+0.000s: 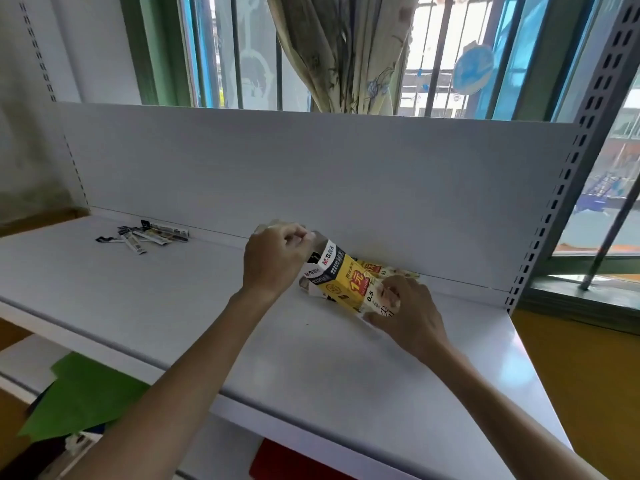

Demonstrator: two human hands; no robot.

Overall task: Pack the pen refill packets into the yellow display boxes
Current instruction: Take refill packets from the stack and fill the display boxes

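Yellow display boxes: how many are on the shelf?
2. One yellow cardboard display box sits between the left hand and right hand; a second box lies behind it. More may be hidden.

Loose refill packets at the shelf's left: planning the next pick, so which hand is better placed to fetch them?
Left, probably: the left hand at the open end of the yellow display box is nearer the refill packets; the right hand grips its far end.

White metal shelf (346,368) out front, a plain white back panel (311,174) rising behind it, a slotted grey upright (585,133) at its right edge. Beyond, a barred, green-framed window (221,50), a bunched floral curtain (346,53), bright daylight pouring in.
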